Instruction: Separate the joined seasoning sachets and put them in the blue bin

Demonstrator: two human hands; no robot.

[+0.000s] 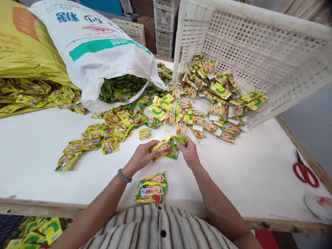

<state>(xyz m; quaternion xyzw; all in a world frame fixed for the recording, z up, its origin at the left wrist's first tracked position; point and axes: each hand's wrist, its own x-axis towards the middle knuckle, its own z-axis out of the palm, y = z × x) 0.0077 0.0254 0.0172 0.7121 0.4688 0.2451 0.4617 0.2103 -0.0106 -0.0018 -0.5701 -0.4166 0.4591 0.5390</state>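
My left hand (142,154) is closed around a small yellow, red and green candy box (158,152), tilted above the white table. My right hand (191,154) pinches a green candy sachet (173,154) at the right end of that box. Whether part of the sachet is inside the box, I cannot tell. Just beyond my hands lie a single yellow sachet (144,134) and several open-flapped small boxes (181,128). Two flat "TWINS" packs (150,192) overlap on the table between my forearms.
At the back left, a white sack (103,52) spills green sachets (123,90) beside a yellow sack (28,52). Yellow sachets (110,146) trail leftward. A tipped white crate (259,45) pours out boxes at right. Red-handled scissors (306,174) lie near the right edge.
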